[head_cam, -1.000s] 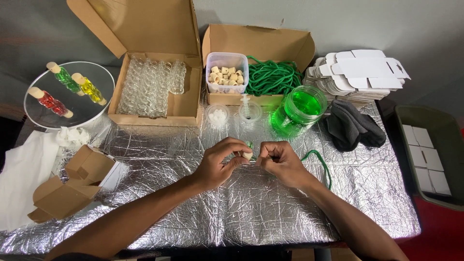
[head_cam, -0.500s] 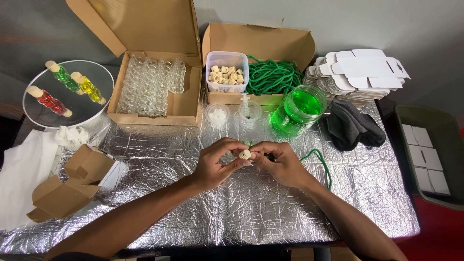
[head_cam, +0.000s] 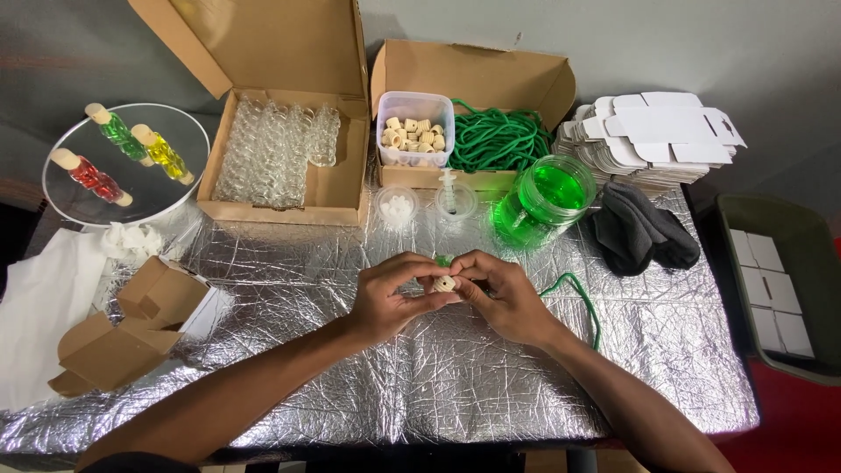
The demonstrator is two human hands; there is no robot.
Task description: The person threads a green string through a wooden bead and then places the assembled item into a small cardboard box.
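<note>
Small cork-topped bottle (head_cam: 444, 282) held above the foil-covered table (head_cam: 350, 394), pinched between fingertips of left hand (head_cam: 392, 299) and right hand (head_cam: 501, 293), green cord (head_cam: 580, 293) trailing right, jar of green liquid (head_cam: 543, 200) behind, tub of corks (head_cam: 414, 131) beyond.

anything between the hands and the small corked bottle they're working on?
Nothing visible. The left hand and the right hand both pinch the small corked bottle directly, above the foil-covered table. The green cord trails off beside the right hand, not between hands and bottle.
</note>
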